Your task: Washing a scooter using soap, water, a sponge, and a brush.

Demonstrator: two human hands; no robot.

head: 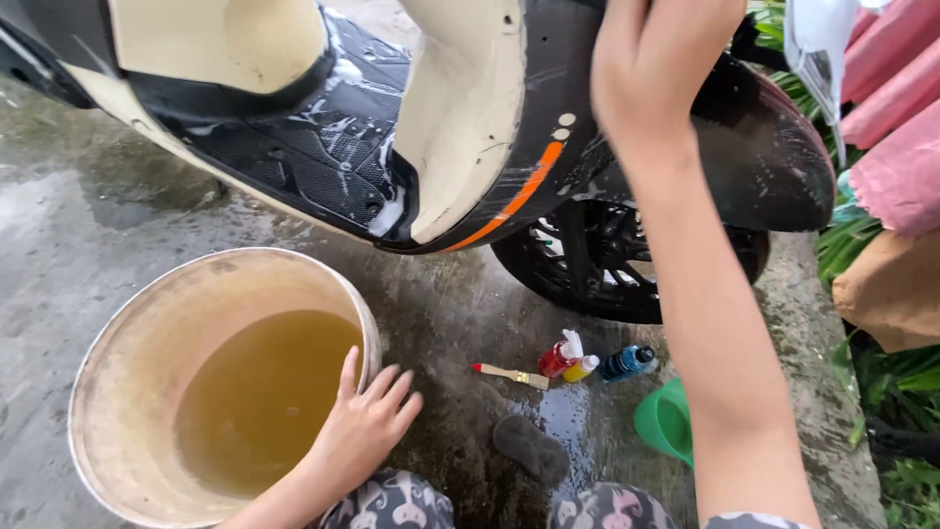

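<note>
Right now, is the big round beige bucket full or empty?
Partly full: the big round beige bucket holds murky yellowish water well below its rim, with bare inner wall showing above. The left hand rests on its edge.

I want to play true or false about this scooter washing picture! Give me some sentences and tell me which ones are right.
1. The left hand rests on the bucket rim. True.
2. The bucket is dry inside. False: it holds murky yellowish water.
3. The right hand is up on the scooter. True.
4. The sponge floats in the bucket. False: it lies on the wet ground.
5. The paintbrush lies on the ground beside the small bottles. True.
</note>
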